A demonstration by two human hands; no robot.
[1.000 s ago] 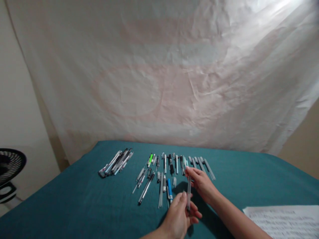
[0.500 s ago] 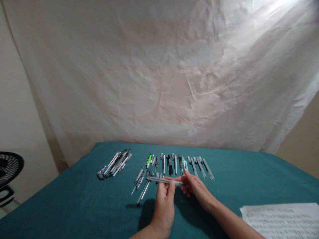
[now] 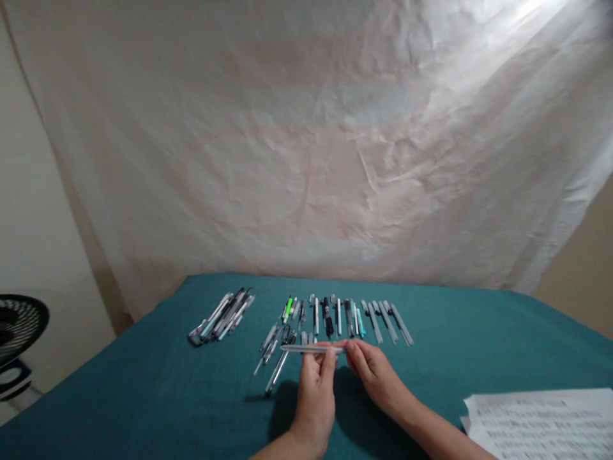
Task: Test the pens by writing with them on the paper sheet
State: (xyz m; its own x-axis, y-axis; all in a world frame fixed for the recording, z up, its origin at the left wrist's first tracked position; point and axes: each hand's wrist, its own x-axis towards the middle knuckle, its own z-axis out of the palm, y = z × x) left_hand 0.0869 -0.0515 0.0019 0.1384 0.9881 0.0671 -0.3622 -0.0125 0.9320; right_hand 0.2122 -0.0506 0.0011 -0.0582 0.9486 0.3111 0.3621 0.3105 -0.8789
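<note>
Got lg pale sheet [image 3: 230,160] hung across bkgd. Below, see teal cloth-covered table [image 3: 119,402]. Bottom R, note paper [image 3: 541,421], 2+ sheets overlapping, text too blurred to read. Far L, fan [image 3: 22,329], partly cut off. Front ctr: see L hand [image 3: 316,390] w/ thumb & fingers closed, pinching slim clear tube [image 3: 306,349] nr its R half; also R hand [image 3: 373,368] w/ fingertips tog. on tube's R end. Find tube approx. horiz. above table, L end crossing silver pen [image 3: 278,372] in view. Back L, note bundle of pens [image 3: 225,316], piled diag. Back ctr to R, see row of pens [image 3: 339,317], incl. sm green piece [image 3: 287,309] nr L end.
</note>
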